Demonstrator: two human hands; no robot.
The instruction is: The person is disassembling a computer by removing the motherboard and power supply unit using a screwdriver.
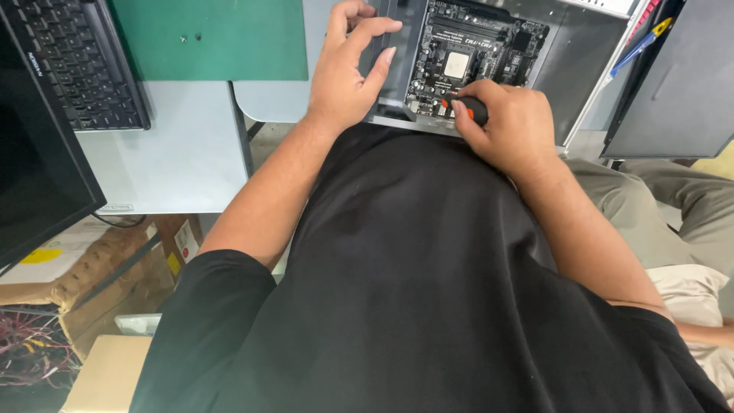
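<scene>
The right hand is clenched around a black-and-orange-handled screwdriver at the near edge of the dark green motherboard; the left hand grips the grey metal computer case to its left

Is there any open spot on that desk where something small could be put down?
Yes: the pale desk between the keyboard and green mat. It's crowded inside the computer case, where both hands work.

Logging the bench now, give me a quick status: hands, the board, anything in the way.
Right hand gripping black-and-orange screwdriver, tip at motherboard edge. Left hand steadying computer case wall. Nothing blocking the board.
</scene>
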